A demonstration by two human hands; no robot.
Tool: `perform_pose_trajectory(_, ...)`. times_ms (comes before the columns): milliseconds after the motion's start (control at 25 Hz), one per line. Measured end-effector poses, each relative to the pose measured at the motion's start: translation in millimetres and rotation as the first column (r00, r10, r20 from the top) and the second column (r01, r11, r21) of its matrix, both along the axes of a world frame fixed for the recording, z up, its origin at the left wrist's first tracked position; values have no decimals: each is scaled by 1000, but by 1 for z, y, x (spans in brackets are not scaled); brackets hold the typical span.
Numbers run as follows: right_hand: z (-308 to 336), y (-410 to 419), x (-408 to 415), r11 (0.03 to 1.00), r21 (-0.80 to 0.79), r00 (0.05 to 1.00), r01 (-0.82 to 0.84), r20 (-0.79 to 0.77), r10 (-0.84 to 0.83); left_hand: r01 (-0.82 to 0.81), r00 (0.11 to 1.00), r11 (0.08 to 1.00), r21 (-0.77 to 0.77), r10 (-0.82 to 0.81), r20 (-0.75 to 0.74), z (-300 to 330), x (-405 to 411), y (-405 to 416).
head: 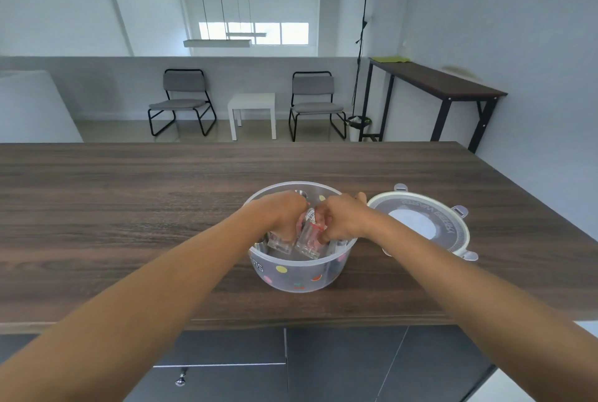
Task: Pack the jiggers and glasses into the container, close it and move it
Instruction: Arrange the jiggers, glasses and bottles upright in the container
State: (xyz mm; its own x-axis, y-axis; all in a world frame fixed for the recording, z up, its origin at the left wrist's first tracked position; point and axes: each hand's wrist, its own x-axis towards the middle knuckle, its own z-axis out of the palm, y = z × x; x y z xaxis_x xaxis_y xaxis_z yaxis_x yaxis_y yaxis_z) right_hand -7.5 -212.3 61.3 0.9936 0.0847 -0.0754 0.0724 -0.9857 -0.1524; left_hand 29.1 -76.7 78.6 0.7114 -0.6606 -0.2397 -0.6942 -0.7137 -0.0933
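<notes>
Two hands [310, 217] in container [301, 275], lettering perhaps "STS"

A: Where does the container [301, 275] sit?
B: On the table [129, 207], just right of the frame's centre, toward the table's near edge. Its lid [420, 223] lies flat on the table directly to the right, just beside the rim.

A: And what's inside?
B: Two glasses [307, 239] lie tilted side by side in the middle. The left hand [281, 213] reaches in from the lower left, the right hand [343, 220] from the lower right; both are inside the rim, closed over the glasses. Something sits at the container's far wall, above the left hand, too hidden to name.

A: Behind the table?
B: Two chairs [181, 100] in the upper middle, a small side table [252, 110] between them
</notes>
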Motion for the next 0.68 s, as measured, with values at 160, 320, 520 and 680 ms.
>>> perform_pose_trajectory(160,2,-2,-1,997,61,999,-45,17,44,-5,1000,994,-112,5,-1,-5,-4,12)
perform_pose_trajectory(320,-1,2,3,988,-42,977,-150,147,154,-96,995,972,-215,98,2,-11,-8,30)
perform_pose_trajectory(520,-8,4,12,969,-126,934,-211,266,238,-143,988,954,-264,153,16,-13,-16,41)
perform_pose_trajectory(680,-10,7,22,966,-156,922,-206,299,245,-217,976,929,-298,212,-48,-11,-18,47)
